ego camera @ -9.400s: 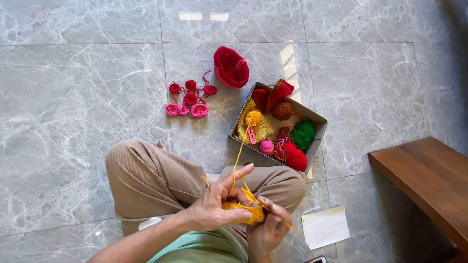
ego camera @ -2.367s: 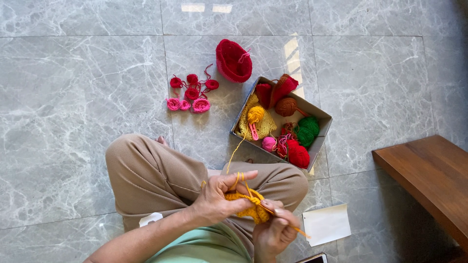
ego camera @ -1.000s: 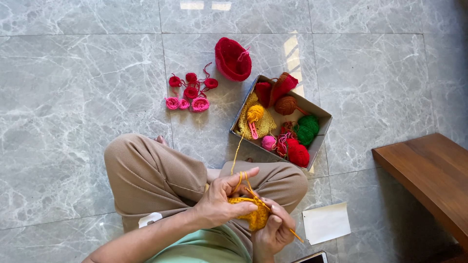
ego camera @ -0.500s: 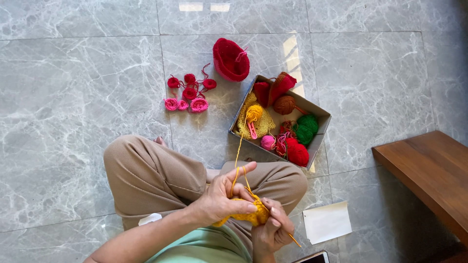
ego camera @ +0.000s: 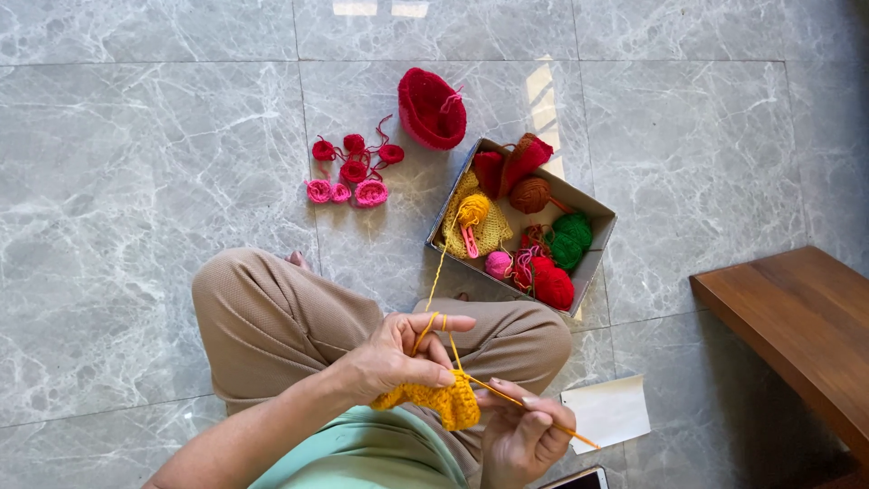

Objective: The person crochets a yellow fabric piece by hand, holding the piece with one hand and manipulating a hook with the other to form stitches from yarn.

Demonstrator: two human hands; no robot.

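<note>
- The left hand (ego camera: 398, 358) pinches the yellow crochet piece (ego camera: 433, 401) at its top edge, and the yellow strand (ego camera: 441, 263) passes over its forefinger. So this grip is clenched on the piece, which hangs above the lap, between both hands.
- The right hand (ego camera: 523, 433) is clenched around a thin crochet hook (ego camera: 534, 412); its tip is at the edge of the piece.
- Risk: the strand goes up tight to the yellow ball (ego camera: 473, 210) in the cardboard box (ego camera: 597, 243). I think a strong pull could roll the ball out, or drag the box on the floor (ego camera: 136, 181).
- Risk: if the hook slides out of the loop, some stitches may open, because only the pinch keeps the piece steady.
- Risk: the yarns in the box lie close together, so the strand may catch on the pink clip (ego camera: 471, 241) just beside the ball.
- Count: one box, and in it about six yarn balls or bundles (yellow, brown, green, pink, red, dark red); the exact number I cannot tell.
- Count: seven small crocheted flowers (ego camera: 351, 170) on the floor, four red and three pink.
- Count: one red crocheted cap (ego camera: 431, 109), one white paper (ego camera: 608, 412), one wooden bench (ego camera: 797, 335).
</note>
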